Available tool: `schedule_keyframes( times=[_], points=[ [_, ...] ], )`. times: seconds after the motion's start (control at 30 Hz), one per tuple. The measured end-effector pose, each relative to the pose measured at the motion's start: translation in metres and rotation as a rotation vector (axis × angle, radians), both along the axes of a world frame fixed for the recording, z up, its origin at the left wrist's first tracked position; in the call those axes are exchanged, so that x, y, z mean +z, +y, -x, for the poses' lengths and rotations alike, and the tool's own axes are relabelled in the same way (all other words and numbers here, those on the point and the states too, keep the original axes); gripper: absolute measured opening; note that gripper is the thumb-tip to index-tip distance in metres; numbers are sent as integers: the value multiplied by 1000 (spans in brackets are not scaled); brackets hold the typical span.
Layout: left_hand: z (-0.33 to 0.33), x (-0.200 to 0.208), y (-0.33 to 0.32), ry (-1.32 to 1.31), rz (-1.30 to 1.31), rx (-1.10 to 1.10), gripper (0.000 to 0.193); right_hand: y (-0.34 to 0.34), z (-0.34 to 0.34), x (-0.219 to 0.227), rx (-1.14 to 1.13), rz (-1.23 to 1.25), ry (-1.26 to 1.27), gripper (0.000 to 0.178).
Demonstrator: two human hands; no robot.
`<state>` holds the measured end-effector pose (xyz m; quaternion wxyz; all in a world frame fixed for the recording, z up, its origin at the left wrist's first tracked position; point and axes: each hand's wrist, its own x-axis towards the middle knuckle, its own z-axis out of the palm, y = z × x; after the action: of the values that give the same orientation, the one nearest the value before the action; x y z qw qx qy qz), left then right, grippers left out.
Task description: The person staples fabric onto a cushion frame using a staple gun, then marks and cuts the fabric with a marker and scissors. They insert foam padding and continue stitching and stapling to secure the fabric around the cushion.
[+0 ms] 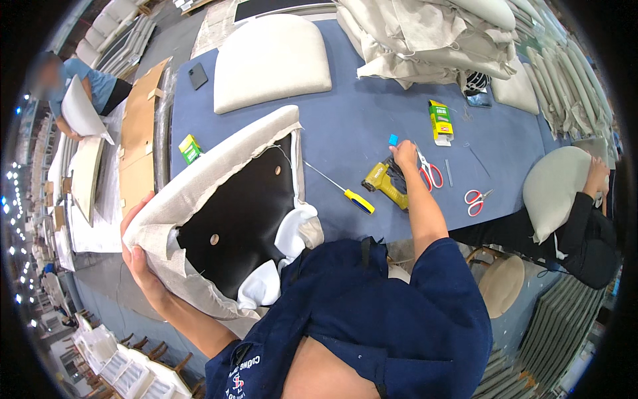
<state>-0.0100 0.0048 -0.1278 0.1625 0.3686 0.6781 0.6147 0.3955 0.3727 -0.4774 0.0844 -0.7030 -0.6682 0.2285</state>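
Note:
My left hand (137, 256) grips the outer edge of an upholstered seat pad (153, 229), tilted up against my body. Cream fabric wraps its rim, the underside is black with two round holes, and white padding (261, 284) bulges out at the near edge. Over the blue table my right hand (404, 157) has its fingers curled together, with a small blue piece (393, 139) at their tips. Just below that hand lies an olive-yellow staple gun (387, 185). Red-handled scissors (432, 175) lie right beside it. Between pad and gun rests a screwdriver (359, 201) with a yellow handle.
A finished cream pad (272, 63) and a phone (197, 76) lie at the far left of the table. Smaller scissors (476, 201) and a yellow-green box (440, 122) are to the right. Fabric covers (432, 40) are heaped behind. Co-workers handle pads on both sides.

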Motion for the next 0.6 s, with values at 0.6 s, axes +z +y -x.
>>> schedule_keyframes(
  times=[0.6],
  points=[
    [0,3,17,85,16,-20,88,-174,-58,76,261,164,276,15]
  ],
)
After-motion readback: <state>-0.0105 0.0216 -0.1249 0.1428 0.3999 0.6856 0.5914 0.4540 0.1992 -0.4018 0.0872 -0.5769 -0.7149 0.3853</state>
